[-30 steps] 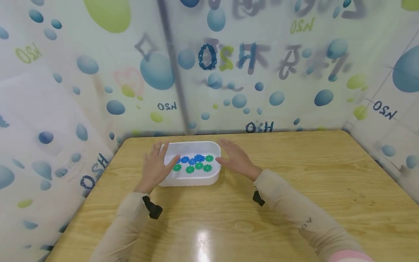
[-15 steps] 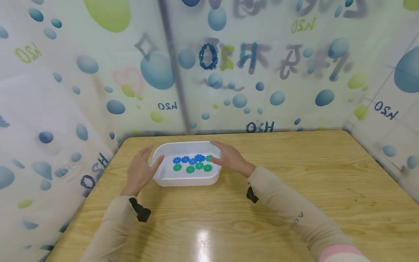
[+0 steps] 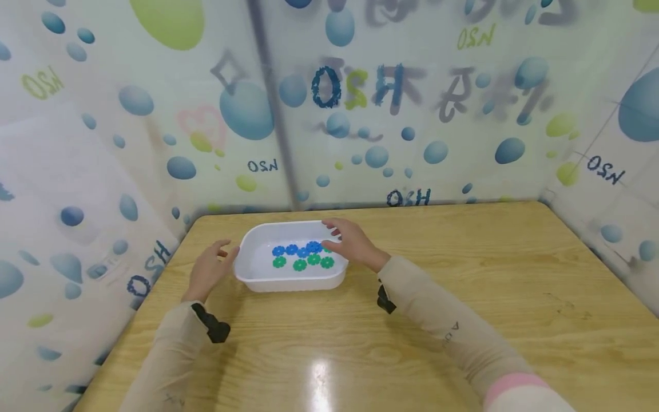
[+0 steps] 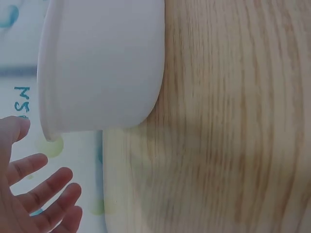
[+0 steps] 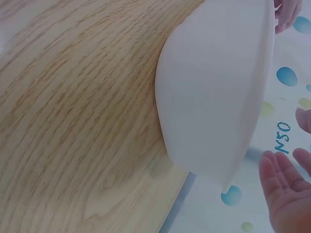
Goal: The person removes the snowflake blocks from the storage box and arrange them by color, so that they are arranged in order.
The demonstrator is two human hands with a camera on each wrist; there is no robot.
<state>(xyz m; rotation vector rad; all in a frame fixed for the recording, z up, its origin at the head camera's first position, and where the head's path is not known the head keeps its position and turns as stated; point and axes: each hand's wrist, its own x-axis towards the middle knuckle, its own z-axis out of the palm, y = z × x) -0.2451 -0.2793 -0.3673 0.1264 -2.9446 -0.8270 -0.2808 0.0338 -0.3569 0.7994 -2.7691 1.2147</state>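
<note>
A white plastic basin [image 3: 290, 284] stands near the table's far edge, holding several blue flower-shaped pieces [image 3: 292, 249] and several green flower-shaped pieces [image 3: 300, 265]. Beside its left end is my left hand [image 3: 208, 270], fingers loosely bent and thumb near the rim. In the left wrist view its fingers [image 4: 51, 187] hold nothing and are apart from the basin wall [image 4: 107, 58]. My right hand [image 3: 355, 243] hovers at the basin's right end, hiding part of the rim and a green piece. The right wrist view shows its relaxed fingers [image 5: 286, 179] off the basin [image 5: 209, 87].
The wooden table [image 3: 412, 355] extends in front of the basin and to its right. Close behind it hangs a printed curtain [image 3: 376, 131] with blue and green drops. A second printed wall [image 3: 77, 171] borders the table's left side.
My left hand has moved left and toward me, from over the basin to beside its left end. My right hand has shifted left over the right end. The basin and pieces stay put.
</note>
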